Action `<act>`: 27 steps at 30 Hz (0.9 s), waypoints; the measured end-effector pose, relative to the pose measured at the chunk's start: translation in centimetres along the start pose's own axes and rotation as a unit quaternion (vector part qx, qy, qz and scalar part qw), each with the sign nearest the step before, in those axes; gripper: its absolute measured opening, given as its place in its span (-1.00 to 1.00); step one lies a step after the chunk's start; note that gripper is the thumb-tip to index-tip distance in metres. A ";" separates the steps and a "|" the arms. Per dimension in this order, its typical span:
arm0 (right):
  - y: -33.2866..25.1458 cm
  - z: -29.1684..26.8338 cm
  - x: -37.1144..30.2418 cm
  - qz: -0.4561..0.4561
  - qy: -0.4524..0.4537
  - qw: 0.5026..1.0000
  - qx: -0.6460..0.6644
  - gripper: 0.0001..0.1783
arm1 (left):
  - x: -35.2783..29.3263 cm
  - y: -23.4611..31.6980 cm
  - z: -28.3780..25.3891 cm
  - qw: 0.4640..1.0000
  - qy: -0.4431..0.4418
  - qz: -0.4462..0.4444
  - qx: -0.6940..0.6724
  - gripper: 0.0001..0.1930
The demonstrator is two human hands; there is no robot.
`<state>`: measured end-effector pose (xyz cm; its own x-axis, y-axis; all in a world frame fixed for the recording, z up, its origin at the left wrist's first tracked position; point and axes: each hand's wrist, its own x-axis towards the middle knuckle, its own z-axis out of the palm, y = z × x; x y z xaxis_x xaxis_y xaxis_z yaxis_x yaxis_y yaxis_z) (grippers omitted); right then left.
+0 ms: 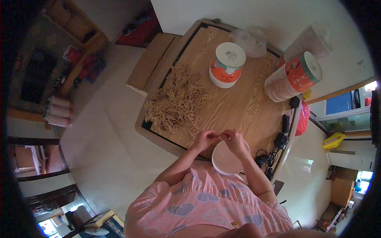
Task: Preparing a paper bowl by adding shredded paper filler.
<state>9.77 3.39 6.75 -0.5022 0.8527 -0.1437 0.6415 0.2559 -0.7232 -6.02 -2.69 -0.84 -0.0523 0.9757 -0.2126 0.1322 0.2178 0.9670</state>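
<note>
My left hand (206, 140) and my right hand (234, 142) meet at the table's near edge, fingers closed in a pinch. Whatever lies between the fingertips is too small to make out. Right under my right hand a white paper bucket (230, 158) rests close to my body, its open mouth facing up. A tangled heap of tan strings (176, 101) lies to the left, and loose ends trail from it toward my left hand. Farther back, an orange, white and green paper bucket (229, 65) stands upside down on the wood-grain table (242, 109).
Nested paper buckets (291, 77) lean at the right, with another stack (307, 45) behind. A clear plastic bag (251, 41) sits at the back edge. Black adapters and cables (272, 158) lie along the right edge, near a red basin (303, 119). A cardboard box (149, 63) adjoins the left.
</note>
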 end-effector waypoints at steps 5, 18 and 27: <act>-0.3 -0.3 0.0 -0.020 0.000 1.000 -0.016 -0.91 | -0.1 1.3 -0.3 0.997 0.022 0.027 -0.069 -0.75; -0.5 -0.2 0.1 -0.020 -0.009 0.999 -0.028 -0.88 | 0.0 2.6 -0.3 0.999 0.030 0.029 -0.031 -0.82; -0.1 -0.2 0.0 -0.037 0.004 0.999 -0.016 -0.88 | 0.4 2.1 0.0 0.999 0.022 0.003 -0.036 -0.85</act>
<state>9.77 3.43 6.97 -0.5445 0.8345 -0.0847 0.6203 0.3327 -0.7103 -5.79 -1.85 1.11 -0.0960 0.9746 -0.2022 0.0605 0.2085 0.9761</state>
